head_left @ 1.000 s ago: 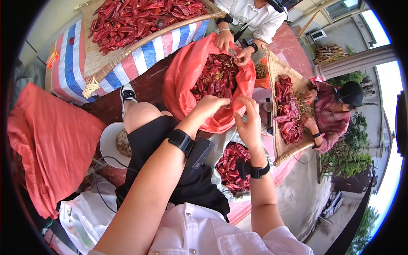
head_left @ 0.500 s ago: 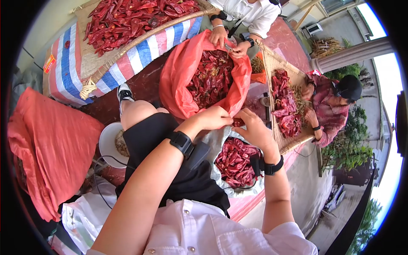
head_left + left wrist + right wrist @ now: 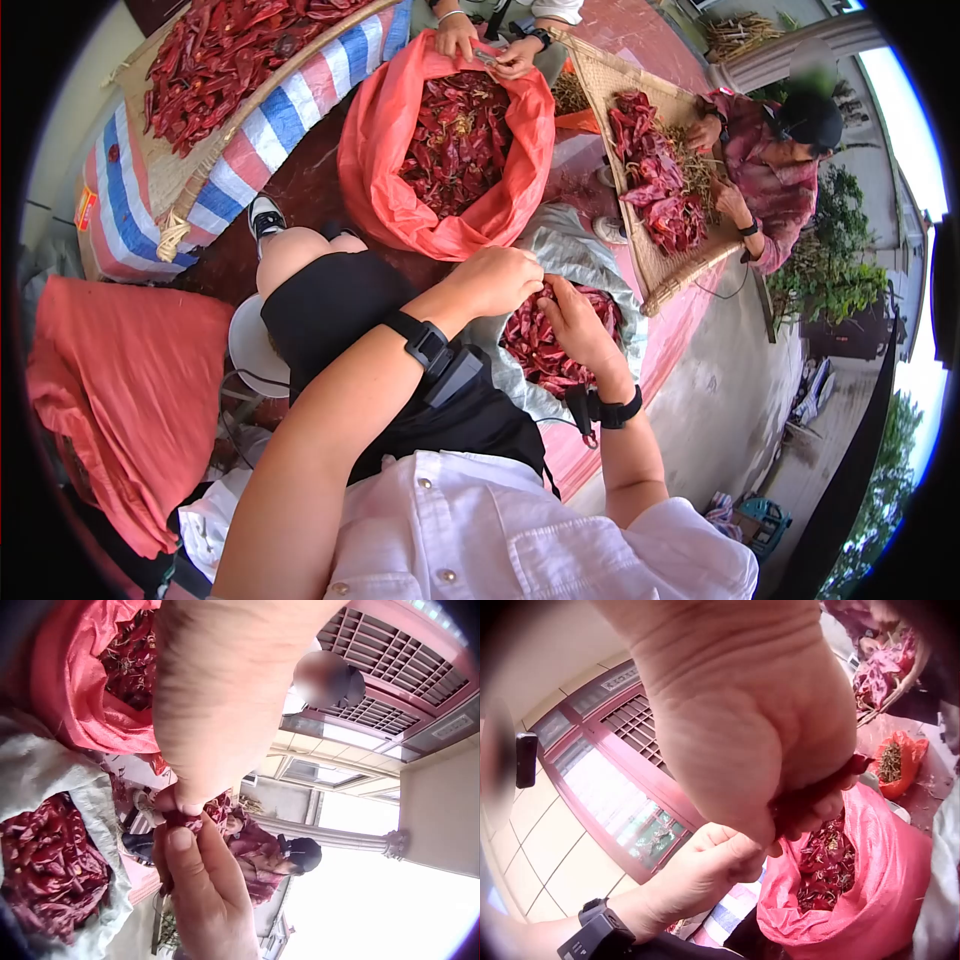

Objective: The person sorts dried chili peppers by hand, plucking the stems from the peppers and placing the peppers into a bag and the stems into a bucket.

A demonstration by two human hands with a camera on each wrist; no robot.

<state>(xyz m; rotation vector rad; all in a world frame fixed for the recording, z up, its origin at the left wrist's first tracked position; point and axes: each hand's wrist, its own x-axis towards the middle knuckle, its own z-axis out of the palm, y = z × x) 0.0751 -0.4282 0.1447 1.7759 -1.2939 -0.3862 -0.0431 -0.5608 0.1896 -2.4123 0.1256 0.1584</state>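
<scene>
Both hands meet above a grey-white sack of dried red chilies in the head view. The left hand has curled fingers at a chili, its fingertips against those of the right hand. In the right wrist view a dark red chili lies in the grip of the right hand, and the left hand touches its end. The left wrist view shows a bit of red chili pinched between thumbs and fingers.
Beyond the hands stands a pink-red bag of chilies, held by another person's hands. A person in a cap works at a woven tray on the right. Chilies cover a mat at upper left; a red cloth lies below.
Both hands have come back from the pink-red bag to above the grey-white sack, and the fingers have closed together on a chili. The head view has shifted.
</scene>
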